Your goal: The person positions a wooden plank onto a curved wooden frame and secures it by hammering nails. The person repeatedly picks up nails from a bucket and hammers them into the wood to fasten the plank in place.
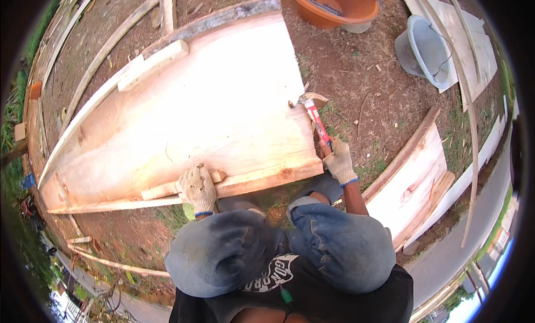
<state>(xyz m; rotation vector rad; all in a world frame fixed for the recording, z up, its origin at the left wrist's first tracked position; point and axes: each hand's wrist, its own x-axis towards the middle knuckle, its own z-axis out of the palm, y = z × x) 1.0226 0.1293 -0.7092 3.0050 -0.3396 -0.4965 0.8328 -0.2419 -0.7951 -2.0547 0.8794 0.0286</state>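
A large pale plywood panel (223,100) lies in front of my knees, with wooden strips along its near and far edges. My left hand (197,185), in a cream work glove, is closed over a short wood block (161,190) at the panel's near edge. Gloved as well, my right hand (339,159) grips a claw hammer (315,118) by its red and white handle. The hammer's metal head is up near the panel's right edge. What the left fingertips touch underneath is partly hidden by the glove.
An orange basin (334,8) stands beyond the panel, and a grey bucket (426,51) at the far right. A smaller framed panel (412,184) lies right of my knee. Long wooden strips (120,44) lie at the far left; another strip (471,133) crosses the right side.
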